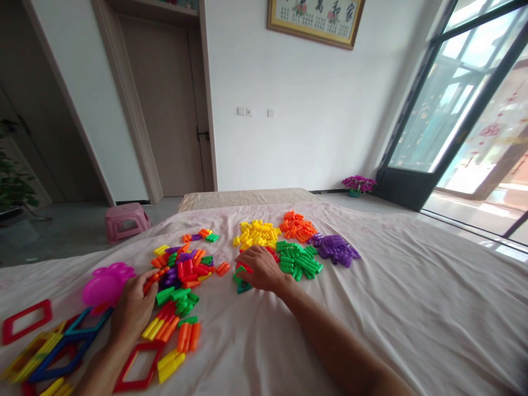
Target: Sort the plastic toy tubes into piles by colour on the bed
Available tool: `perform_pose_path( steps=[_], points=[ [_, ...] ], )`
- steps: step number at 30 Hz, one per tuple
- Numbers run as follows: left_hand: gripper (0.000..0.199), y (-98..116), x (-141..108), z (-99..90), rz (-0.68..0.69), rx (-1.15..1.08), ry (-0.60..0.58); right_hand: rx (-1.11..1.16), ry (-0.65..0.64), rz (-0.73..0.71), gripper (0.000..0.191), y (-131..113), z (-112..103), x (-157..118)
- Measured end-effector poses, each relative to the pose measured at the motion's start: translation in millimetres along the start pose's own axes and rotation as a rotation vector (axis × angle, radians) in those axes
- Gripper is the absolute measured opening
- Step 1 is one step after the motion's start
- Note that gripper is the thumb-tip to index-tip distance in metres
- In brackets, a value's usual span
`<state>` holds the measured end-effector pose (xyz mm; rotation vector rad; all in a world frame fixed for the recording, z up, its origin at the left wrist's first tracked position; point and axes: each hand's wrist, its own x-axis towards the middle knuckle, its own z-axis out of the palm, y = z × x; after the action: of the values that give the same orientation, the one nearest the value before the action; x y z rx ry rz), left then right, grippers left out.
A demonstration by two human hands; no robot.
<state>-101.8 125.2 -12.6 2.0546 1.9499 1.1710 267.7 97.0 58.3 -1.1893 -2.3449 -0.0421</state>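
Left hand (134, 305) at heaped short multicoloured plastic tubes (187, 269), grip unclear. Right hand (262, 268) over short red plastic tubes (246, 267), left of green plastic tubes (300, 258); grip unclear. Likely light, stiff, slick; pinch mid-barrel.

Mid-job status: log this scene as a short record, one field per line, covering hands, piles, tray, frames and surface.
Left hand: at small orange plastic pieces beside a mixed-colour heap; grip unclear
Right hand: over red plastic pieces; grip hidden
Single-colour piles: yellow, orange, green, purple plastic pieces
Tray: magenta scalloped plastic tray, beside left hand
Frames: red and blue plastic frames, near left forearm
Surface: wrinkled pale cloth
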Motion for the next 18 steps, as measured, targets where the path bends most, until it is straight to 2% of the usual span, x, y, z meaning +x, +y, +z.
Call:
perform_pose_path(
  steps=[2,5,10,15,18],
  points=[
    [0.040,1,0,-0.2,-0.008,0.002,0.000,0.001,-0.059,-0.090,0.031,-7,7,0],
    [0.039,1,-1,-0.3,-0.012,-0.010,0.001,-0.004,-0.102,-0.120,0.021,-8,16,-1],
    [0.041,1,0,-0.2,-0.005,-0.012,0.006,-0.029,-0.061,-0.055,0.026,-1,20,0],
    [0.041,-1,1,-0.1,-0.005,0.009,-0.002,-0.020,-0.039,-0.052,0.025,2,17,0],
    [0.040,-2,1,0.5,0.003,0.017,0.003,0.004,0.068,0.077,0.026,5,12,1]
  ],
)
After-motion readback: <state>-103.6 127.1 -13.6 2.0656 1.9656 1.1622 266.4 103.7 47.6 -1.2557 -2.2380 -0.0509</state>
